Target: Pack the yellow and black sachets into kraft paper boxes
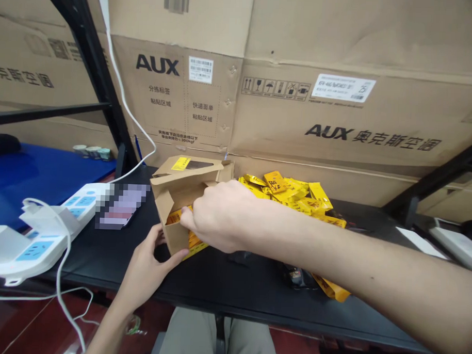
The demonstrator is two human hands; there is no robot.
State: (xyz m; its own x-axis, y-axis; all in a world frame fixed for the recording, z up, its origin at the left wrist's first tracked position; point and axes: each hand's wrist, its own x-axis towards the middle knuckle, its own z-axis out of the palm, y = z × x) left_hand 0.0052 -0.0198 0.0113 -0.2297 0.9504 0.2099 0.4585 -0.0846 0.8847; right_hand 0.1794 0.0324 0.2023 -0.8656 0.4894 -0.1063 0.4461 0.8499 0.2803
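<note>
From my head camera: my right hand (219,215) pushes in at the open mouth of a kraft cardboard box (175,236), its fingers bunched against yellow sachets (174,217) packed inside; whether they grip one, I cannot tell. My left hand (145,264), fingers spread, cups the box's lower corner. The box stands slightly tilted, flaps up, on the black bench (224,295), just beside a heap of loose sachets (285,194). Another sachet (330,289) lies near the bench's front edge, by a dark packet (294,276). To my left sit a white power strip (80,205) and a pixel-blurred object (121,206); AUX cartons (338,124) rise behind.
</note>
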